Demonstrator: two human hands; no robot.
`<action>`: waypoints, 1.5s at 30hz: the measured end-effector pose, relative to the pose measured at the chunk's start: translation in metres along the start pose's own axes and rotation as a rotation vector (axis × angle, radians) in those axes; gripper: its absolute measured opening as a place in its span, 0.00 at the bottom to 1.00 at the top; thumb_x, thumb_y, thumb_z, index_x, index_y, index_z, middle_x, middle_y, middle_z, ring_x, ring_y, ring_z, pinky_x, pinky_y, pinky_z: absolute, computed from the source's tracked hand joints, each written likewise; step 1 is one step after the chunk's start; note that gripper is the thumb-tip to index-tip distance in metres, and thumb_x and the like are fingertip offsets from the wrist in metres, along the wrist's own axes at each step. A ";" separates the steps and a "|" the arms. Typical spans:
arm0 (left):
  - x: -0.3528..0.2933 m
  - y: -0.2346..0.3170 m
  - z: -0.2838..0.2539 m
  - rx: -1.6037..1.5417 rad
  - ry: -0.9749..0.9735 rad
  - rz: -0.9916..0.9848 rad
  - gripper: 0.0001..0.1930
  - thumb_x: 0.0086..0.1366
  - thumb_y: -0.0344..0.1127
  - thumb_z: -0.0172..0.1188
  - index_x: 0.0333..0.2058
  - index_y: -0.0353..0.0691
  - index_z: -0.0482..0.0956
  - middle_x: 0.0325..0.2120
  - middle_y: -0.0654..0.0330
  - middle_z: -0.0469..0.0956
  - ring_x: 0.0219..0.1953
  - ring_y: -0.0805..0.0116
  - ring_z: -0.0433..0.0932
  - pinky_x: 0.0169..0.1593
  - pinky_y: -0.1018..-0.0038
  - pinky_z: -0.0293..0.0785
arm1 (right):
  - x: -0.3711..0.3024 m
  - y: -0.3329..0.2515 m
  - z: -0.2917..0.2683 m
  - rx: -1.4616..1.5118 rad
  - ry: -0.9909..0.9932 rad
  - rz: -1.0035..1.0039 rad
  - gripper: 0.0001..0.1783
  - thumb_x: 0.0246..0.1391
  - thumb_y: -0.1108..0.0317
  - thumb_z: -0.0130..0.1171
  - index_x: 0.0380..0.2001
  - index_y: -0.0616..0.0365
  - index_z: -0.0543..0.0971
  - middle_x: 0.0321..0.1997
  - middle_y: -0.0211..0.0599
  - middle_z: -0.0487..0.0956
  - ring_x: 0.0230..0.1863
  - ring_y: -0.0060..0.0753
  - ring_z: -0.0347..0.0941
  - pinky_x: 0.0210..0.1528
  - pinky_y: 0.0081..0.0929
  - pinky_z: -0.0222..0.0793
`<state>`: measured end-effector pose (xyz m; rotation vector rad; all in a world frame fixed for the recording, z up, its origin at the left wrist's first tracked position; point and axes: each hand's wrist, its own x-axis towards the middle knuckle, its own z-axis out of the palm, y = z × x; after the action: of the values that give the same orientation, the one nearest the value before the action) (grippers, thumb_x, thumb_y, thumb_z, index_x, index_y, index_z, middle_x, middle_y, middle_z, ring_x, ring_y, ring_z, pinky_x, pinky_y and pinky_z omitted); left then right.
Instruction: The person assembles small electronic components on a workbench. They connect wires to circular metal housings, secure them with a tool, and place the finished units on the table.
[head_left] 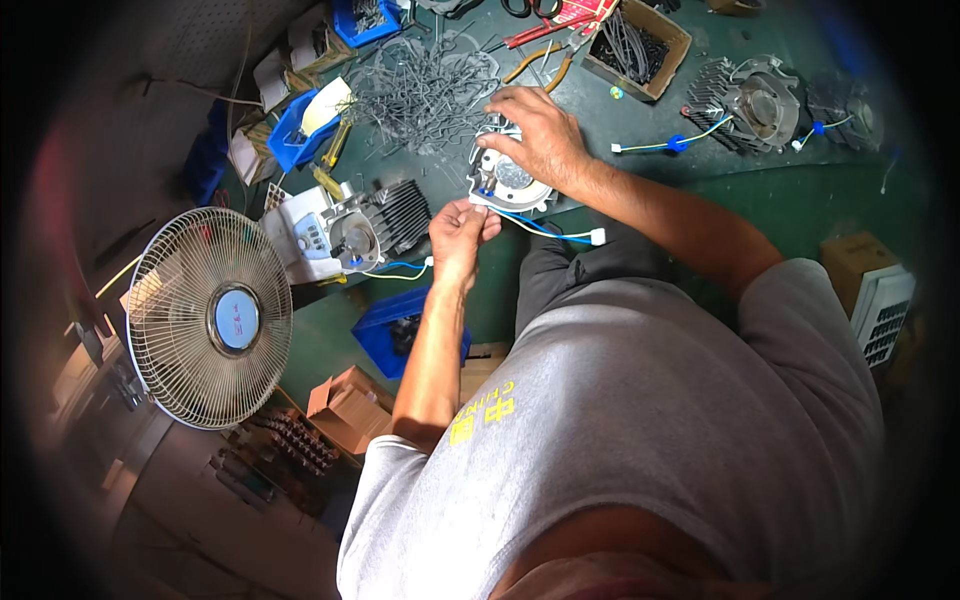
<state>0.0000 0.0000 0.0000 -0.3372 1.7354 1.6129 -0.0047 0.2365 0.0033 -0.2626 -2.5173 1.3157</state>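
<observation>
A round pale metal motor housing (514,176) rests at the table's near edge, in front of my body. My left hand (460,236) pinches its lower left rim, where blue and yellow-green wires come out. Those wires end in a white plug (598,237) hanging to the right. From above, my right hand (545,140) curves over the far side of the housing, thumb and fingers gripping it. Whether a small part sits between those fingertips is hidden. To the left, a second finned motor housing (360,235) with similar wires sits on a white fixture.
Bent grey metal rods (425,95) lie heaped beyond my hands, with pliers (540,68) beside them. A cardboard box (655,45) of dark parts and another finned housing (755,105) are at the right. A fan (210,318) stands left, and a blue bin (375,335) sits below the table edge.
</observation>
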 end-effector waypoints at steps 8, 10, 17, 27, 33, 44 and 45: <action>0.021 0.012 -0.009 0.140 -0.328 -0.053 0.14 0.78 0.39 0.56 0.48 0.33 0.78 0.36 0.60 0.81 0.36 0.72 0.81 0.46 0.71 0.85 | 0.005 0.006 -0.007 -0.004 -0.007 0.009 0.23 0.53 0.54 0.73 0.48 0.54 0.84 0.54 0.35 0.81 0.59 0.43 0.76 0.58 0.41 0.75; 0.021 0.013 -0.014 0.153 -0.385 -0.062 0.13 0.78 0.39 0.55 0.47 0.33 0.77 0.35 0.61 0.80 0.35 0.73 0.79 0.45 0.71 0.84 | 0.005 0.004 -0.004 0.004 -0.001 0.006 0.22 0.53 0.54 0.73 0.48 0.54 0.84 0.54 0.35 0.81 0.59 0.44 0.75 0.58 0.40 0.75; 0.013 0.001 -0.014 0.598 -0.188 0.302 0.10 0.75 0.35 0.58 0.36 0.33 0.79 0.24 0.56 0.78 0.25 0.59 0.77 0.32 0.67 0.75 | 0.004 -0.001 0.000 0.002 0.000 -0.001 0.22 0.53 0.55 0.73 0.48 0.55 0.84 0.54 0.36 0.81 0.58 0.44 0.76 0.58 0.39 0.75; 0.007 0.027 -0.004 0.769 -0.116 0.358 0.11 0.71 0.34 0.62 0.32 0.33 0.79 0.19 0.55 0.77 0.23 0.63 0.78 0.32 0.61 0.75 | 0.004 0.005 0.003 0.012 0.024 -0.015 0.23 0.53 0.51 0.72 0.47 0.51 0.84 0.53 0.29 0.80 0.58 0.39 0.75 0.55 0.43 0.75; 0.016 0.010 -0.022 0.249 -0.383 0.100 0.13 0.79 0.36 0.52 0.42 0.31 0.78 0.32 0.58 0.81 0.32 0.73 0.79 0.37 0.73 0.82 | 0.005 -0.004 -0.003 0.018 0.016 -0.027 0.23 0.52 0.56 0.74 0.47 0.57 0.84 0.52 0.38 0.81 0.57 0.46 0.76 0.57 0.40 0.74; 0.030 -0.006 -0.027 0.311 -0.404 0.147 0.11 0.76 0.37 0.58 0.40 0.34 0.80 0.28 0.58 0.81 0.28 0.67 0.79 0.35 0.70 0.79 | 0.004 0.000 0.001 0.049 0.032 -0.052 0.22 0.51 0.59 0.75 0.46 0.58 0.84 0.51 0.39 0.82 0.55 0.46 0.77 0.56 0.39 0.74; 0.026 0.000 -0.022 0.501 -0.341 0.298 0.10 0.75 0.36 0.59 0.39 0.34 0.80 0.27 0.55 0.79 0.28 0.64 0.79 0.35 0.67 0.78 | 0.005 0.000 0.001 0.038 0.035 -0.057 0.22 0.51 0.59 0.75 0.46 0.58 0.84 0.51 0.40 0.82 0.55 0.46 0.77 0.56 0.39 0.74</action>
<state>-0.0255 -0.0135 -0.0187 0.4294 1.8966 1.2692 -0.0095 0.2375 0.0033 -0.2032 -2.4494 1.3241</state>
